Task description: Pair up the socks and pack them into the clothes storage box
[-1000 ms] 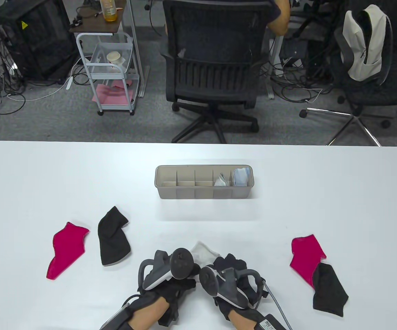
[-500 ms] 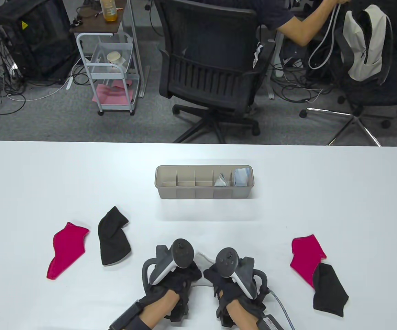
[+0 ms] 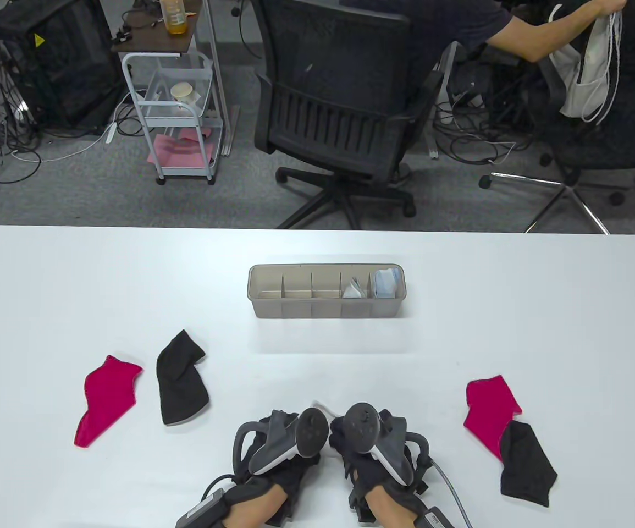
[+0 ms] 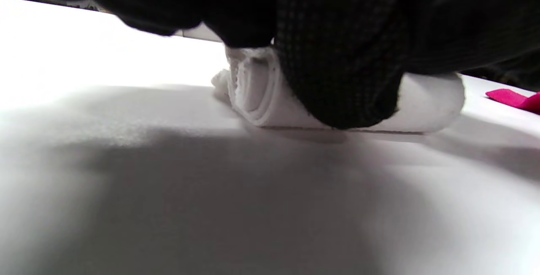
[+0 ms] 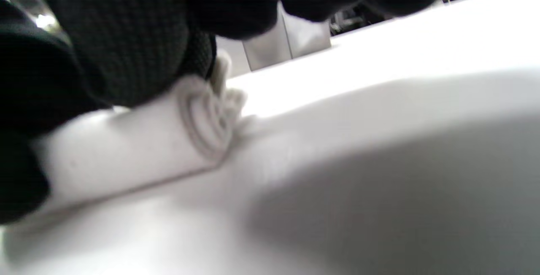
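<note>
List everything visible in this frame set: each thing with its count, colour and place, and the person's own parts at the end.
white sock roll: 1, white, near table edge under both hands
pink socks: 2, one near left, one near right
black socks: 2, one beside the left pink sock, one overlapping the right pink sock
storage box: 1, grey-beige, table centre; five compartments, the two rightmost hold pale rolled socks, three are bare
table: 1, white
office chairs: 2, black, beyond the table
cart: 1, white, far left
another person's arm: top right
left hand: black glove, pressing on the roll
right hand: black glove, pressing on the roll
</note>
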Demonstrator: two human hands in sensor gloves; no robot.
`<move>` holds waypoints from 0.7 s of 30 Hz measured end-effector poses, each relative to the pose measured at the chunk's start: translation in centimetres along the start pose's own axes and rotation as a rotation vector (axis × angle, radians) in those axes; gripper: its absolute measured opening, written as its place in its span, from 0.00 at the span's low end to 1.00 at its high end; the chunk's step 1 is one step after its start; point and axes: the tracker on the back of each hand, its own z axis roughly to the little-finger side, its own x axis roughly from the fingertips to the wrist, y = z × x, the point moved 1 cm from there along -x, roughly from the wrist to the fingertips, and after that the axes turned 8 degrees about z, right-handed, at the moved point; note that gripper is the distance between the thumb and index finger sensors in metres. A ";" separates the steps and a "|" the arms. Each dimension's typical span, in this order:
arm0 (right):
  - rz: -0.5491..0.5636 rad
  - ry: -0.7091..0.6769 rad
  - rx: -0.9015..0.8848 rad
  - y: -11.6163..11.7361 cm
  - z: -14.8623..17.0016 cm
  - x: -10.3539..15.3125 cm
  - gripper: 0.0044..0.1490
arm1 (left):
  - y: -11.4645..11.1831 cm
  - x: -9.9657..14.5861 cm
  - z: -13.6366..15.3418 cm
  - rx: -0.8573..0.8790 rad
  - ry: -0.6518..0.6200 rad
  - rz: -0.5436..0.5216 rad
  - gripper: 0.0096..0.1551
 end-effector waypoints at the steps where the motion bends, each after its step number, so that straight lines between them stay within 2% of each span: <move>1: 0.011 -0.041 0.033 -0.3 -0.1 0.2 0.22 | 0.0 -0.1 0.2 0.017 -0.002 0.005 0.29; 5: -0.009 -0.158 0.237 0.3 -1.1 1.1 0.28 | 0.1 -0.7 1.2 0.113 -0.005 0.042 0.28; 9: -0.001 -0.186 0.267 0.8 -1.8 0.7 0.29 | 0.1 -1.3 2.6 0.256 0.026 0.112 0.27; 11: -0.086 -0.115 0.205 0.9 -1.3 0.2 0.28 | 0.0 -1.5 3.2 0.333 0.065 0.196 0.27; 12: -0.190 -0.047 0.136 1.1 -0.7 0.0 0.28 | -0.3 -1.6 3.6 0.394 0.091 0.256 0.27; 13: -0.256 0.013 0.056 1.4 -0.2 -0.1 0.28 | -0.4 -1.6 3.9 0.438 0.114 0.272 0.26; 14: -0.268 0.041 0.024 1.5 0.1 -0.2 0.27 | -0.4 -1.7 4.0 0.446 0.129 0.259 0.24; 16: -0.223 0.121 -0.030 1.9 0.8 -0.6 0.24 | -0.3 -2.0 3.7 0.368 0.153 0.194 0.21; 21: -0.131 0.106 0.080 1.9 -0.2 -0.6 0.21 | 0.8 -1.2 1.2 0.098 0.156 0.024 0.19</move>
